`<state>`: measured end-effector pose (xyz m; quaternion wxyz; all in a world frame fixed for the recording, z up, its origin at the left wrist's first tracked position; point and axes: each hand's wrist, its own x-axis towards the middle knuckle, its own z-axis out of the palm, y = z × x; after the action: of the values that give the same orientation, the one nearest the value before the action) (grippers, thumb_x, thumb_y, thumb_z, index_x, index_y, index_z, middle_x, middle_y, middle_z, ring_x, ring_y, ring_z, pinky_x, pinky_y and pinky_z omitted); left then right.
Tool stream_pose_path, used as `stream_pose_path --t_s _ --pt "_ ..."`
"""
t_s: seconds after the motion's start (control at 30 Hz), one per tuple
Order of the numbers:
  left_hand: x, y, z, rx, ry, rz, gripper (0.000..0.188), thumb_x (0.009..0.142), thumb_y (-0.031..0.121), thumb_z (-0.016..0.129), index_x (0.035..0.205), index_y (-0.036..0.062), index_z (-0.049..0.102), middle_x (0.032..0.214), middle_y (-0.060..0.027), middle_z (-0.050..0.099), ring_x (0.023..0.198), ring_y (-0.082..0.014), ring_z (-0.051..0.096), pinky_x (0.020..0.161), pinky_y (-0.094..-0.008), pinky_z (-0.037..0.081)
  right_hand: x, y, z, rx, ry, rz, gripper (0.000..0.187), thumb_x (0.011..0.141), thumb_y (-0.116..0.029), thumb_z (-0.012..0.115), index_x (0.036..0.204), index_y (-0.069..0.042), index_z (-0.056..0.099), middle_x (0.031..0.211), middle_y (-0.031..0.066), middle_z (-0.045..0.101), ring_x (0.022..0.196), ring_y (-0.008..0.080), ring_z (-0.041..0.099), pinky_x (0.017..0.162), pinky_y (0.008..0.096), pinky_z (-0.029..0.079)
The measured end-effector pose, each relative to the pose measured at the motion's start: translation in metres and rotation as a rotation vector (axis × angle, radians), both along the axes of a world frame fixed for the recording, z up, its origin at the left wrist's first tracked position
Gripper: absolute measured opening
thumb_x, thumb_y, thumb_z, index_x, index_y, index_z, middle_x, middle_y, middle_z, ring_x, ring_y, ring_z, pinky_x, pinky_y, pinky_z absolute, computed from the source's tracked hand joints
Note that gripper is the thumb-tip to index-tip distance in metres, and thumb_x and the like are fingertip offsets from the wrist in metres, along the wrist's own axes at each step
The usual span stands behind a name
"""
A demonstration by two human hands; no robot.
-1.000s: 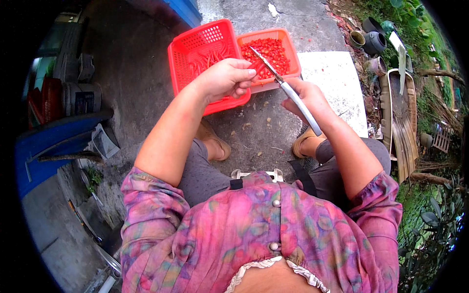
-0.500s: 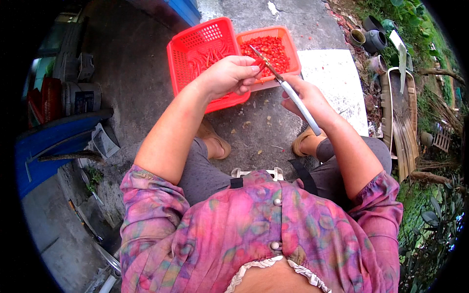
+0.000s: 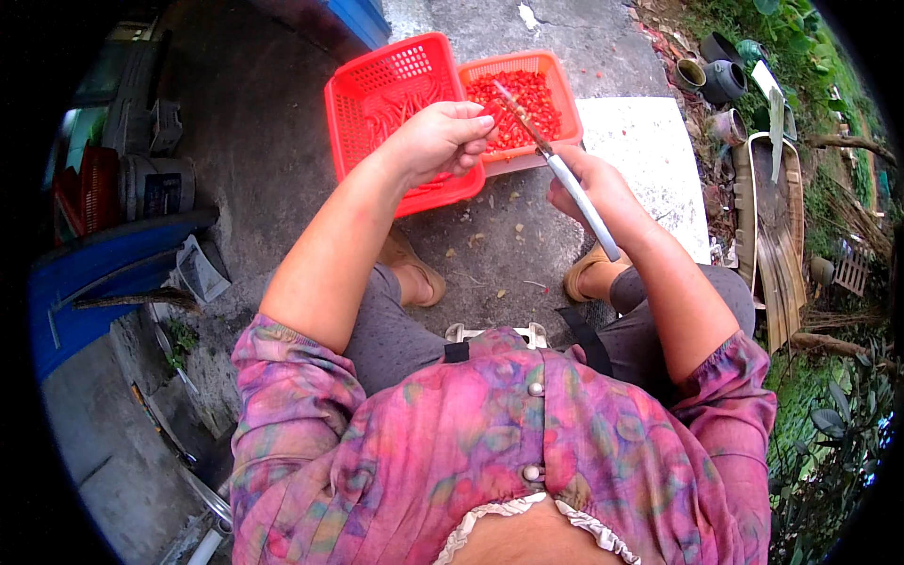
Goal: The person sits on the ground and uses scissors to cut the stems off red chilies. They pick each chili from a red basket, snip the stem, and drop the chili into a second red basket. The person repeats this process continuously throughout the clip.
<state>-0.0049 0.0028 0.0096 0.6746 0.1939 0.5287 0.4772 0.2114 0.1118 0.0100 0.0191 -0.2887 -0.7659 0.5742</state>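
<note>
My right hand (image 3: 603,193) is closed round scissors (image 3: 576,193) with pale grey handles, their dark, stained blades pointing up and left over a basket. My left hand (image 3: 444,141) is pinched just left of the blades; what its fingertips hold, if anything, is too small to make out. Beneath it stands a red plastic basket (image 3: 347,132) with whole long red chili peppers (image 3: 388,111) inside. Against its right side is an orange-red basket (image 3: 568,99), where many cut chili pieces (image 3: 539,94) lie under the blade tips.
A white board (image 3: 650,160) lies right of the baskets. My feet in tan shoes (image 3: 428,273) rest on the concrete near them. Pots (image 3: 723,81) and plants line the right; a blue panel (image 3: 353,21) stands beyond, and buckets (image 3: 160,188) at left.
The red chili piece that stuck out from my left fingertips no longer shows. The scissors have shifted slightly right, away from the left fingers, and both baskets have moved slightly right in view.
</note>
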Motion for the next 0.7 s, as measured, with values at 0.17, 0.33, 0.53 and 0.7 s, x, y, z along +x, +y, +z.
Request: stream_pose_path --t_s 0.17,0.33,0.53,0.7 --pt "0.008 0.0 0.005 0.039 0.002 -0.035 0.018 0.094 0.019 0.05 0.083 0.0059 0.054 0.061 0.0038 0.045 0.051 -0.0061 0.043 0.045 -0.0198 0.034 -0.004 -0.004 0.005 -0.011 -0.041 0.02 0.034 0.07 -0.007 0.063 0.104 -0.005 0.059 0.07 0.0095 0.06 0.064 0.0177 0.06 0.058 0.0333 0.046" --pt "0.005 -0.001 0.006 -0.008 0.005 -0.015 0.018 0.094 0.018 0.049 0.084 0.0037 0.054 0.061 0.0029 0.044 0.05 -0.0064 0.04 0.046 -0.0197 0.034 -0.011 -0.002 0.037 0.03 -0.271 0.067 0.033 0.071 -0.006 0.064 0.104 -0.006 0.059 0.066 0.0071 0.058 0.062 0.0141 0.058 0.056 0.031 0.045" --pt "0.003 0.0 0.0 -0.038 0.071 0.062 0.017 0.094 0.018 0.049 0.084 0.0045 0.053 0.061 0.0025 0.045 0.05 -0.0068 0.041 0.045 -0.0197 0.033 -0.009 -0.002 0.032 -0.011 -0.234 0.014 0.037 0.072 -0.005 0.062 0.108 -0.006 0.058 0.068 0.005 0.057 0.063 0.0113 0.055 0.055 0.0274 0.044" --pt "0.009 0.001 0.004 0.019 0.04 -0.002 0.018 0.094 0.018 0.049 0.085 0.0034 0.055 0.062 0.0025 0.046 0.05 -0.0066 0.042 0.045 -0.0195 0.034 -0.004 -0.006 0.016 0.048 -0.051 0.041 0.031 0.069 -0.008 0.06 0.1 -0.004 0.059 0.075 0.0154 0.061 0.068 0.0233 0.062 0.062 0.035 0.047"
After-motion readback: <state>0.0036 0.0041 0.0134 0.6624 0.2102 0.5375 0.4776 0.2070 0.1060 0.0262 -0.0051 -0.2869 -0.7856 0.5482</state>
